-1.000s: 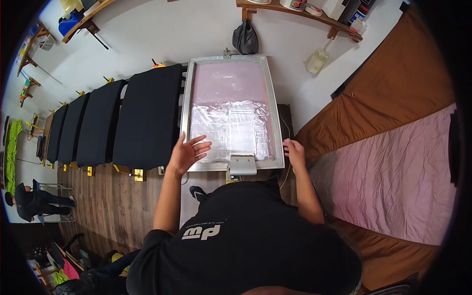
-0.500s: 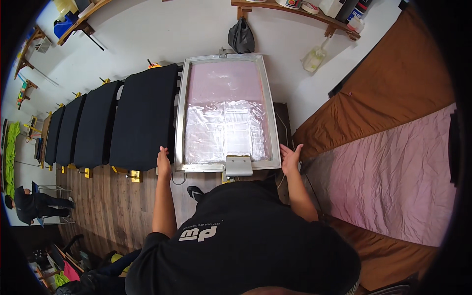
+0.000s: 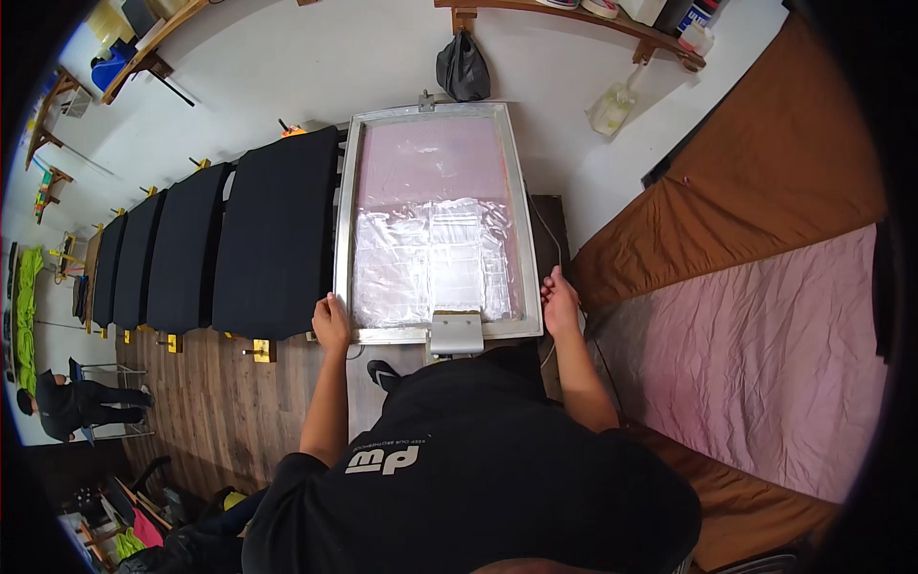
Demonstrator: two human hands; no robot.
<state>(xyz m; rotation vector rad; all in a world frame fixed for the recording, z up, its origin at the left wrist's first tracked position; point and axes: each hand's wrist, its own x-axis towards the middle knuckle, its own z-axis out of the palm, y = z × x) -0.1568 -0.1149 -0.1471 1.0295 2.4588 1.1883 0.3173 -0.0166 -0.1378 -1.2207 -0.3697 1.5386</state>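
Note:
A screen-printing frame (image 3: 532,230) with pale metal sides lies in front of me. Its pinkish mesh (image 3: 430,158) has clear, shiny film or tape (image 3: 390,263) over the nearer half. At the frame's near edge sits a bent grey metal piece (image 3: 457,335), whose exact kind I cannot make out. My left hand (image 3: 332,322) is closed at the near left corner of the frame. On the opposite side, my right hand (image 3: 561,303) has its fingers curled against the right edge, the thumb pointing up. The undersides of both grips are hidden.
Several boards covered in black fabric (image 3: 275,230) run off to the left, with yellow clamps (image 3: 264,350) at their ends. Brown and pink cloths (image 3: 736,354) hang at right. A black bag (image 3: 463,69) hangs from a shelf. Far left, another person (image 3: 72,402) stands by a rack.
Both hands have come in from beside the frame and closed at its edges. My right hand's spread fingers have curled in. The view has shifted slightly.

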